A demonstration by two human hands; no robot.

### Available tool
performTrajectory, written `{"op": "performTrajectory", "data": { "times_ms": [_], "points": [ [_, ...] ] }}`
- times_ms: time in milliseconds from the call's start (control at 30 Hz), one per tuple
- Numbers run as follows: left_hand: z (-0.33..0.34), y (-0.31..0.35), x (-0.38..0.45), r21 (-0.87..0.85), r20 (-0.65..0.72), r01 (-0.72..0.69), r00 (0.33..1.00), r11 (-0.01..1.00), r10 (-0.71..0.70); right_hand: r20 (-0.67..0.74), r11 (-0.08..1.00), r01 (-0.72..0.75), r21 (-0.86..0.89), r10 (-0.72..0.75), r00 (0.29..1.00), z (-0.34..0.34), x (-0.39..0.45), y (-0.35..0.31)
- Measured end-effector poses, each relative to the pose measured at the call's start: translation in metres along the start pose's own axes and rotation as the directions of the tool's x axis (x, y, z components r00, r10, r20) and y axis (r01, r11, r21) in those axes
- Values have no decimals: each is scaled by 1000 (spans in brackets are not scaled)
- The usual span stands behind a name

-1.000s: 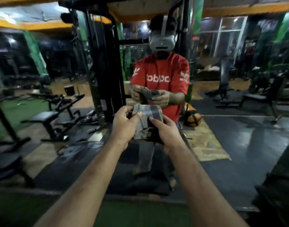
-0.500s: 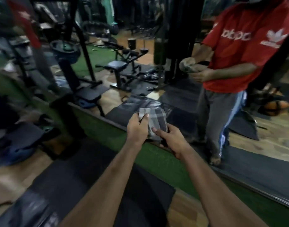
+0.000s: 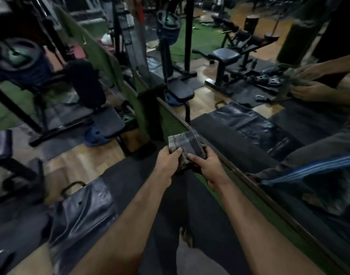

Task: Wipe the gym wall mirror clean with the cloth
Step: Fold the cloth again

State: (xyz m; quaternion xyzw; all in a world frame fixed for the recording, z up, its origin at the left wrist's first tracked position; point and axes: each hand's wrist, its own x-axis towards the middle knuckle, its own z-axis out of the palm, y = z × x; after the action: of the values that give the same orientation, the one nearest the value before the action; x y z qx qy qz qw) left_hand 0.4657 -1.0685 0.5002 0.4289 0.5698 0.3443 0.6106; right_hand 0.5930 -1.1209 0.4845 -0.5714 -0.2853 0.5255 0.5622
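Head view: a folded, checked cloth (image 3: pixel 185 144) is held out in front of the body by both hands, just beside the lower edge of the mirror (image 3: pixel 269 116), which runs diagonally from upper left to lower right. The grip of the left hand (image 3: pixel 167 165) is clenched on the cloth's left lower part: the thumb is laid on top of the fabric and the fingers are curled beneath it. The grip of the right hand (image 3: pixel 207 165) is closed on the cloth's right side, with the thumb pressed across the top and the fingers wrapped under. The cloth is folded into a rough rectangle; its long axis is pointed away from the body and slightly left, toward the mirror's frame, with the free folded end uppermost in the picture and the bunched end tucked between the two hands. The cloth is not seen touching the glass. In the mirror, at the upper right, the reflected hands and cloth are visible. To the left of the mirror, a padded bench (image 3: pixel 108 122) and a dark floor mat (image 3: pixel 79 213) are seen.
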Motion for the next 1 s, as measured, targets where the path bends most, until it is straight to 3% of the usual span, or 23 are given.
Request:
{"op": "performTrajectory", "data": {
  "times_ms": [233, 500, 667, 867, 1000],
  "points": [
    [-55, 62, 126, -35, -131, 5, 991, 999, -10, 94, 997, -49, 57, 44, 995, 84, 142, -20],
    [-133, 100, 225, -174, -310, 3, 949, 985, -58, 52, 1000, -10, 17, 9, 999, 193, 267, -26],
    [-195, 117, 317, -270, -386, 0, 916, 963, -108, 93, 998, -62, -10, 62, 994, 269, 353, -10],
    [-279, 136, 432, -106, -200, 205, 954, 973, -222, 26, 984, -149, -96, 152, 988, 358, 452, 13],
    [-325, 163, 485, -21, -121, 266, 956, 964, -267, -20, 967, -176, -186, 175, 984, 411, 503, 14]
  ]
}}
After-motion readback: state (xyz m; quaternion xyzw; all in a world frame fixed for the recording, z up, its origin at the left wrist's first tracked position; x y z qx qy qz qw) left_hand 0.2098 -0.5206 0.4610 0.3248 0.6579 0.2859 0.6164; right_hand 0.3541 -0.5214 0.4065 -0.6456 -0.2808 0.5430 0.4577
